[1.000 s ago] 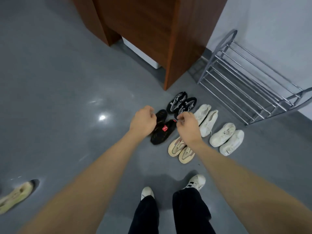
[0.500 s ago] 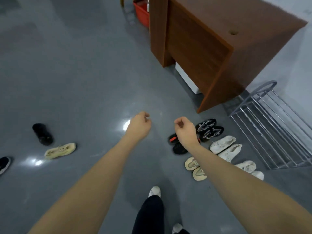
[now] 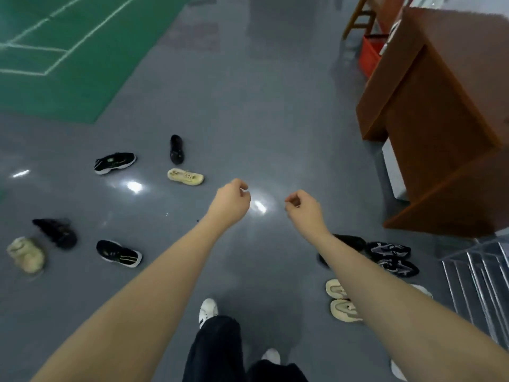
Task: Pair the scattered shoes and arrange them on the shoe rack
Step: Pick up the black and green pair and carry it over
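Observation:
My left hand (image 3: 230, 204) and my right hand (image 3: 302, 209) hang in mid-air over the grey floor with loosely curled fingers, holding nothing. Loose shoes lie to the left: a cream shoe (image 3: 186, 176), a black shoe (image 3: 176, 149), a black-and-white sneaker (image 3: 114, 162), a second such sneaker (image 3: 119, 253), a dark shoe (image 3: 56, 232) and a beige shoe (image 3: 26, 254). On the right, by the metal shoe rack (image 3: 479, 274), stand paired shoes: a black patterned pair (image 3: 392, 258), a cream pair (image 3: 341, 300) and a black shoe (image 3: 349, 241) partly behind my right forearm.
A brown wooden desk (image 3: 440, 114) stands at the right, with a red crate (image 3: 370, 55) and a stool behind it. A green court mat (image 3: 68, 51) covers the far left floor. My own white sneakers (image 3: 208, 310) and black trousers are at the bottom.
Both hands have let go of the black shoes by the rack and lifted away. The view has turned left, so the scattered shoes and green mat have come into sight.

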`<move>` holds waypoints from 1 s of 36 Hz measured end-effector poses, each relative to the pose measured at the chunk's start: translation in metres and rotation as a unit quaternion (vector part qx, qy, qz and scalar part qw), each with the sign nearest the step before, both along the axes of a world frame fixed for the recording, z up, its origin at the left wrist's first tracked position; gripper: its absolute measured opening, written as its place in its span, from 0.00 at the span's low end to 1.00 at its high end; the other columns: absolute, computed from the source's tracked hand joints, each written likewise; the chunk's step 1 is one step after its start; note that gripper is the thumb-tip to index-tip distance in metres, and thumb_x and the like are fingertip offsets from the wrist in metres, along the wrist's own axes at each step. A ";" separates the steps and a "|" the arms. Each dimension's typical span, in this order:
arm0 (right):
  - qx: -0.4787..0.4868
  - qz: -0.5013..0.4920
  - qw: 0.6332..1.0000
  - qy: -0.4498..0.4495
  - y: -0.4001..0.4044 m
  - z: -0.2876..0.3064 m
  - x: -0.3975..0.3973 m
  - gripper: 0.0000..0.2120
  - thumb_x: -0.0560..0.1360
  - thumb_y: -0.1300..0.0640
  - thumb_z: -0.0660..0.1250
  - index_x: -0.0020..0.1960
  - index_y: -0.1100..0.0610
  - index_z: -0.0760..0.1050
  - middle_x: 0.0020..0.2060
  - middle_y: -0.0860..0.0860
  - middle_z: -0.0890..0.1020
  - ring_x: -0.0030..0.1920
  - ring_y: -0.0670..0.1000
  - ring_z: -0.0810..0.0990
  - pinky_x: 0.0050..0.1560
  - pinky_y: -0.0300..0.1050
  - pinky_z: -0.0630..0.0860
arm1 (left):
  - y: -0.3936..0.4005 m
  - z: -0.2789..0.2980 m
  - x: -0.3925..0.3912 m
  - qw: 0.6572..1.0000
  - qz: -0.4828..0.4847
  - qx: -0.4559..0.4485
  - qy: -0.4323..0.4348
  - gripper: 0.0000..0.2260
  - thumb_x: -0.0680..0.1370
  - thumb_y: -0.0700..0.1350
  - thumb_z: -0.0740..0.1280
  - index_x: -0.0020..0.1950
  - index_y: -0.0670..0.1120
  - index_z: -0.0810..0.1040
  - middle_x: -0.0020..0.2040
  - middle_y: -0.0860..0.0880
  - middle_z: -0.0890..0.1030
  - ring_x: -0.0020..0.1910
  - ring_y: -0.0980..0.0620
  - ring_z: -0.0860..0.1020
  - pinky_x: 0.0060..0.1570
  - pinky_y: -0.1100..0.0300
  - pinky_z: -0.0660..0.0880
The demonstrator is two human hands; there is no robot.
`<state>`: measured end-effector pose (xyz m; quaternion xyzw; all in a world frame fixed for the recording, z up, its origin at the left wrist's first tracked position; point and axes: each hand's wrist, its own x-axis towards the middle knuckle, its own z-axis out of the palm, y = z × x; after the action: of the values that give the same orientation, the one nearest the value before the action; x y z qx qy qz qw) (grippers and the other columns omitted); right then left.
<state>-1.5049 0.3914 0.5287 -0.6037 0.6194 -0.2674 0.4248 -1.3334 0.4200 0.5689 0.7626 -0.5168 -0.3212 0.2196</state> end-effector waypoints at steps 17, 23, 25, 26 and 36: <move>0.027 0.222 0.974 0.036 0.083 0.016 0.272 0.11 0.73 0.63 0.61 0.38 0.49 0.70 0.37 0.48 0.77 0.45 0.57 0.80 0.48 0.55 0.77 | 0.160 0.003 0.238 0.979 0.205 -0.009 0.000 0.13 0.79 0.44 0.58 0.61 0.44 0.73 0.50 0.49 0.78 0.51 0.48 0.76 0.49 0.59 0.71; 0.028 0.254 0.966 0.028 0.121 0.008 0.373 0.10 0.73 0.63 0.61 0.38 0.49 0.70 0.36 0.48 0.77 0.41 0.54 0.78 0.48 0.55 0.76 | 0.208 -0.005 0.337 0.972 0.236 0.001 -0.014 0.12 0.79 0.43 0.58 0.61 0.43 0.73 0.53 0.47 0.79 0.49 0.48 0.75 0.48 0.58 0.73; 0.025 0.262 0.964 0.029 0.133 0.005 0.405 0.10 0.73 0.63 0.60 0.38 0.49 0.70 0.37 0.49 0.78 0.41 0.53 0.77 0.46 0.52 0.76 | 0.226 -0.006 0.367 0.970 0.244 0.005 -0.014 0.13 0.79 0.43 0.58 0.61 0.44 0.73 0.55 0.46 0.78 0.50 0.47 0.76 0.50 0.56 0.74; 0.026 0.267 0.963 0.029 0.138 0.004 0.420 0.10 0.73 0.63 0.60 0.38 0.49 0.70 0.38 0.50 0.78 0.41 0.54 0.77 0.46 0.51 0.76 | 0.234 -0.007 0.382 0.969 0.248 0.009 -0.018 0.13 0.79 0.43 0.58 0.62 0.44 0.73 0.55 0.46 0.78 0.51 0.47 0.76 0.51 0.55 0.75; 0.013 0.320 0.946 0.052 0.149 -0.002 0.529 0.07 0.74 0.64 0.60 0.42 0.53 0.71 0.38 0.50 0.77 0.43 0.56 0.78 0.47 0.51 0.75 | 0.253 -0.017 0.483 0.957 0.287 0.018 -0.021 0.13 0.79 0.43 0.57 0.62 0.44 0.73 0.56 0.45 0.78 0.50 0.46 0.77 0.50 0.54 0.75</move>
<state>-0.9759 0.5409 0.5269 -0.7775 0.4181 -0.0772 0.4634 -0.8507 0.6729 0.5517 0.8892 -0.2746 -0.2380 0.2780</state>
